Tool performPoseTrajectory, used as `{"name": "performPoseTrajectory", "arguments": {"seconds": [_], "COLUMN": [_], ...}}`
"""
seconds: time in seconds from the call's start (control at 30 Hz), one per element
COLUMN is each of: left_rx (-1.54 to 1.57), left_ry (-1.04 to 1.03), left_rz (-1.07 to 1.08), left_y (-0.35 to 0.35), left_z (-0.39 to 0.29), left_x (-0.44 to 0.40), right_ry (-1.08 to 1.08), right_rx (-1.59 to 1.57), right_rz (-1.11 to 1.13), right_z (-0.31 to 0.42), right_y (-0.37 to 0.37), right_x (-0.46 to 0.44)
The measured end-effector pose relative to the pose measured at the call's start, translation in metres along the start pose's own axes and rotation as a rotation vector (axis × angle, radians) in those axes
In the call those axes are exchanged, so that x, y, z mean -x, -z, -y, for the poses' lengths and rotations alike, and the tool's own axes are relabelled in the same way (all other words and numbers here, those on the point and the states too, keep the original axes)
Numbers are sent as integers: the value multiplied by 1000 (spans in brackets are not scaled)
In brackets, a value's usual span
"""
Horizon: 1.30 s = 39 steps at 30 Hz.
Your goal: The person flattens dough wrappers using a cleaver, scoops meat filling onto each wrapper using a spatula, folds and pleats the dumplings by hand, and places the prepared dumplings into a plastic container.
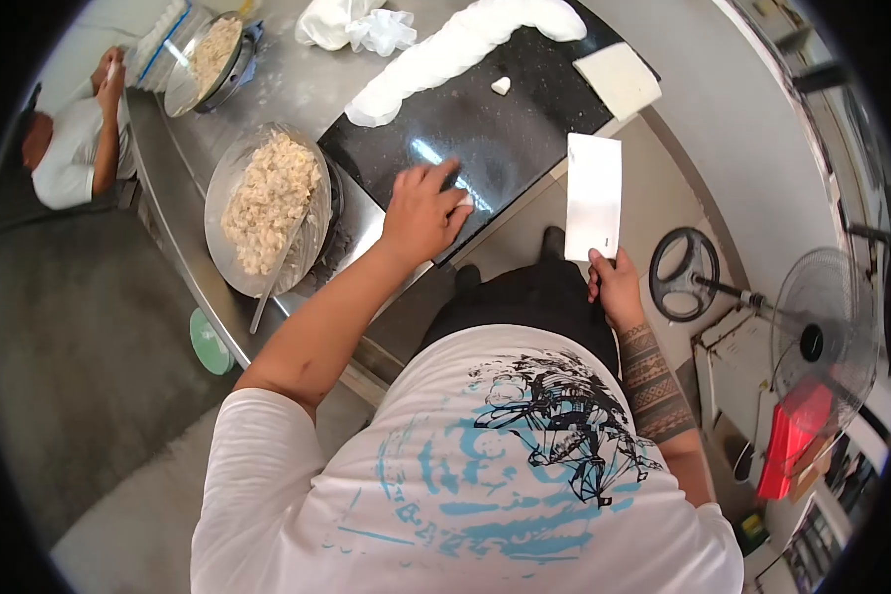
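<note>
My left hand (425, 213) is over the black slab (524, 114), with its thumb and index finger closed around a small white dough piece (466, 201); the other fingers are spread. My right hand (614, 279) grips the near end of a flat white rectangular blade (594, 193), held off the slab's right side. Along the slab's far edge lies a long, thick roll of white dough (435, 64). A small dough lump (501, 86) sits alone on the slab. At the slab's right corner is a square white slab or block (619, 79).
Left of my forearm, a bowl of chunky filling (272, 203) holds a long utensil. White plastic bags (354, 27) and a second filled bowl (212, 59) stand farther back. Another person (79, 153) is at the far left. A fan (822, 337) stands at right.
</note>
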<state>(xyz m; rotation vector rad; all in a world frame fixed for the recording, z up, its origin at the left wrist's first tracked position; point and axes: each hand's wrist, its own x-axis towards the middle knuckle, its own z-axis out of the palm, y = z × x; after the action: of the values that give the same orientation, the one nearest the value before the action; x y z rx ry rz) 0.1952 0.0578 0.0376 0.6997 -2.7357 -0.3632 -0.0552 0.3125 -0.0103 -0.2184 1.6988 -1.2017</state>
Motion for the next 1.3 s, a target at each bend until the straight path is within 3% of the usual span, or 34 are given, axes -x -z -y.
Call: {"name": "performPoseTrajectory", "arguments": {"seconds": [0.13, 0.23, 0.37, 0.57, 0.67, 0.77, 0.8, 0.87, 0.93, 1.03, 1.3], "left_rx": [-17, -64, -93, -77, 373, 711, 421, -38, -143, -104, -26], "left_ry": [0, 6, -132, -206, -110, 312, 351, 58, -209, -161, -27], "left_rz": [-102, -54, 179, 209, 22, -257, -229, -85, 193, 289, 343], "left_y": [13, -24, -54, -59, -54, -52, -32, -12, -27, -30, -49], "left_z": [-21, -23, -28, -37, -20, 15, 15, 14, 15, 2, -34], "left_x": [-34, -59, -61, -80, -78, -86, -88, -93, -80, -67, -79], "right_ry": [-24, -32, -38, -20, 26, 9, 86, 248, 522, 244, 131], "right_rx": [74, 113, 116, 224, 426, 617, 646, 685, 695, 785, 719], "right_rz": [-85, -135, -179, -121, 65, 318, 399, 552, 726, 777, 832], "right_z": [-21, -21, -14, 21, 66, 106, 105, 102, 66, 74, 92], "right_y": [-3, 4, 26, 48, 42, 18, 4, -23, -46, -55, -19], "right_x": [53, 83, 98, 64, 33, 4, -10, -37, -74, -71, -79]}}
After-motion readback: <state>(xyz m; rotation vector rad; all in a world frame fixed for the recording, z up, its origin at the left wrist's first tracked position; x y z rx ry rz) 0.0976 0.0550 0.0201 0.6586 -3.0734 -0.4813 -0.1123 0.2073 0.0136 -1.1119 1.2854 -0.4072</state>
